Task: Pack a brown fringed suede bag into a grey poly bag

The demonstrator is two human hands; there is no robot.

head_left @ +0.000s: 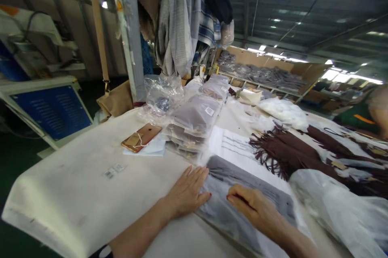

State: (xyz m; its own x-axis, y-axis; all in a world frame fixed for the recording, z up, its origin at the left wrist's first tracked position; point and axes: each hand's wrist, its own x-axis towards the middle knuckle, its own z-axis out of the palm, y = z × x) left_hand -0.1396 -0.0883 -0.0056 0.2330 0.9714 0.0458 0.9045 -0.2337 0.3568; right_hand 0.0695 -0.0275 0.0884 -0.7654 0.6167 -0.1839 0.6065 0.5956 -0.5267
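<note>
A grey folded textile in a clear plastic bag (233,217) lies flat in front of me, over white printed sheeting. My left hand (189,191) rests flat on the bag's left edge, its fingers stretched out and the thumb on the plastic. Over the middle of the bag, my right hand (251,205) is closed, with the fingers curled and pressed together. What is between those fingers, if anything, is hidden. Just beyond my left hand stands a stack of bagged grey textiles (194,116), the top one bearing a white barcode label (209,111).
A phone (142,137) with a tag on it lies on paper to the left. Brown fringed scarves (291,149) and crumpled plastic (339,205) cover the right side. A metal post (133,36) and hanging garments (178,19) rise at the back. A person's arm (378,108) shows far right.
</note>
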